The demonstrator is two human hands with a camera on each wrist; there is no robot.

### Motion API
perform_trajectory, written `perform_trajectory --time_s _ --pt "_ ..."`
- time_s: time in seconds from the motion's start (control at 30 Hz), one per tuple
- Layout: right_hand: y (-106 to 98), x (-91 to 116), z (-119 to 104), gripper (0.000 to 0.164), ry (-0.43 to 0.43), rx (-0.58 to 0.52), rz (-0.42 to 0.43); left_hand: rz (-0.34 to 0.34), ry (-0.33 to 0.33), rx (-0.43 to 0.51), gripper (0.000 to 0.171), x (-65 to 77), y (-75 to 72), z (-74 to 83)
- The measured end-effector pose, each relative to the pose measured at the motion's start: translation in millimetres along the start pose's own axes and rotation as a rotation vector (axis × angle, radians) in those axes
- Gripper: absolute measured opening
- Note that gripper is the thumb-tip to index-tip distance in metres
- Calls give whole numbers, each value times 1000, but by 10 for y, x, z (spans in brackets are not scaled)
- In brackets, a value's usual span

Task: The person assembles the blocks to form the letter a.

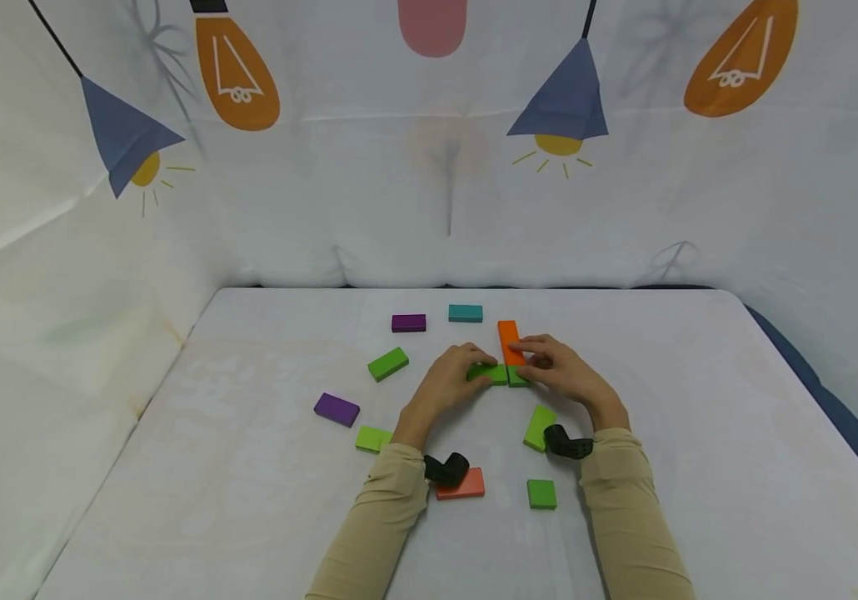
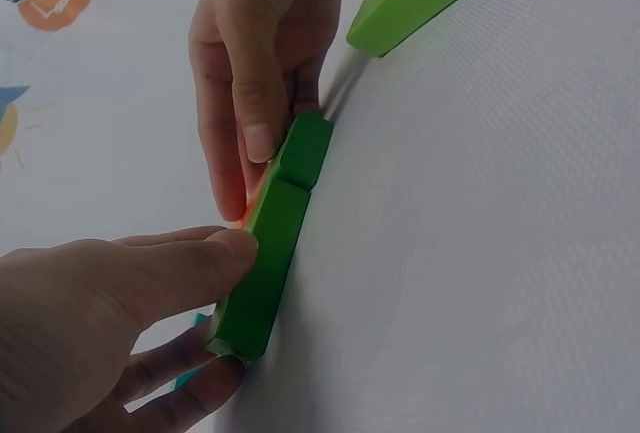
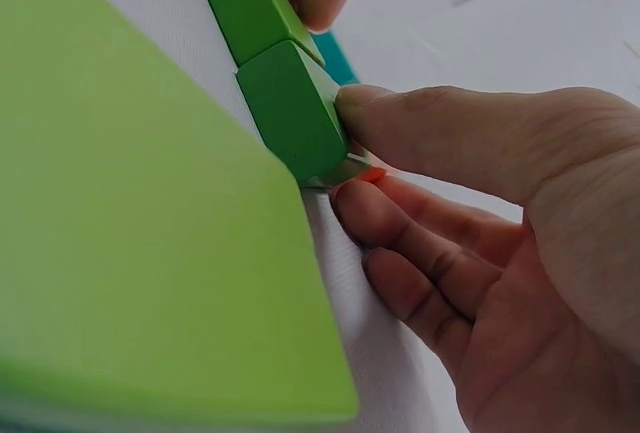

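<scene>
In the head view my left hand (image 1: pixel 446 382) pinches a long green block (image 1: pixel 495 376), thumb on its near side and fingers toward its left end. Its right end meets a shorter green block (image 1: pixel 516 378), which my right hand (image 1: pixel 570 372) holds between thumb and fingers; the left wrist view shows the two blocks (image 2: pixel 265 273) end to end in one line. Behind them an orange block (image 1: pixel 507 337) stretches away toward the back, with my right fingers over its edge. A lime block (image 3: pixel 150 233) looms large in the right wrist view.
Around the hands on the white table (image 1: pixel 234 500) lie a teal block (image 1: pixel 466 313), two purple blocks (image 1: pixel 336 409), and a green block (image 1: pixel 388 364). Closer in are two lime blocks (image 1: pixel 536 429), a salmon block (image 1: pixel 471 483) partly under the left wrist camera, and a green square block (image 1: pixel 541 494).
</scene>
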State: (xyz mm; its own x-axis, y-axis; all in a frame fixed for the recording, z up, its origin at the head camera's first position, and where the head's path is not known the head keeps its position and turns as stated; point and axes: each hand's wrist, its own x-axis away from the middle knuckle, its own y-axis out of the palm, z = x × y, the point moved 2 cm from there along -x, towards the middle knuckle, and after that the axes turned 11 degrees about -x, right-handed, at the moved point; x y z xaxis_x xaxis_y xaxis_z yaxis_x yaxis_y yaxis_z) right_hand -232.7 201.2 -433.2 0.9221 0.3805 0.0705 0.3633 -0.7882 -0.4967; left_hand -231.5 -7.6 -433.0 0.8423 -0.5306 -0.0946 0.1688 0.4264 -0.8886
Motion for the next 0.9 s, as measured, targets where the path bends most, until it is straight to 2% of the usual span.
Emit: perform_trajectory --time_s 0.9 --pt "17 -6 26 45 -2 0 14 -3 8 -14 28 10 7 7"
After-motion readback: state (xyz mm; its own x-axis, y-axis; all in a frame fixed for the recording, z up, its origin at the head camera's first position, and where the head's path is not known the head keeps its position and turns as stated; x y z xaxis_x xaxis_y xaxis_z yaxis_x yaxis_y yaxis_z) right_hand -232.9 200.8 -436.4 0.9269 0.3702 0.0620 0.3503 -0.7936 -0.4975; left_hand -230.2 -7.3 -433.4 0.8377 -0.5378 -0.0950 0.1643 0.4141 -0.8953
